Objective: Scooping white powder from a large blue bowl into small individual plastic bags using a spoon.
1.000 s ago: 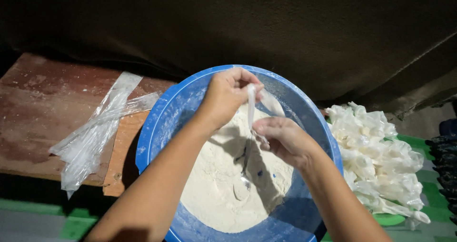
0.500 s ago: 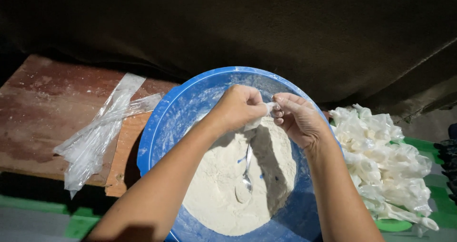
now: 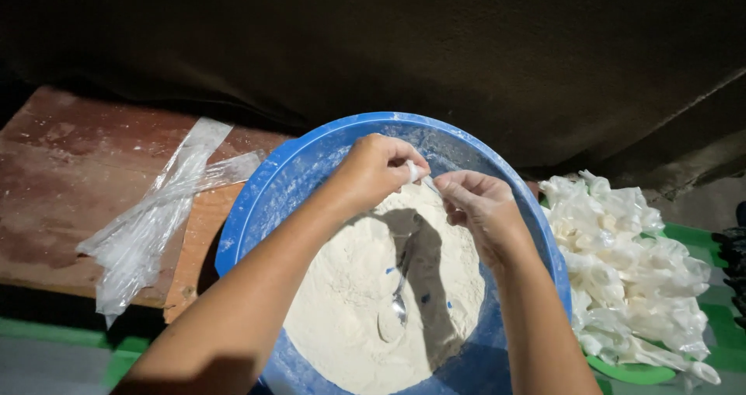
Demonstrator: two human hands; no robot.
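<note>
hands: your left hand (image 3: 378, 173) and right hand (image 3: 480, 208) both pinch a small packet (image 3: 416, 173) shut
done: filled packets (image 3: 629, 263) piled at right
left: lots of flour (image 3: 388, 286), spoon (image 3: 398, 302) lying in the basin (image 3: 272, 200)

There is only one view, from a camera on the person's head. It looks steeply down and a little forward, from close above the round blue plastic basin (image 3: 264, 200) (which fills the centre of the picture). The worn reddish wooden board (image 3: 70, 177) lies at the left edge, and a dark wall closes the top.
</note>
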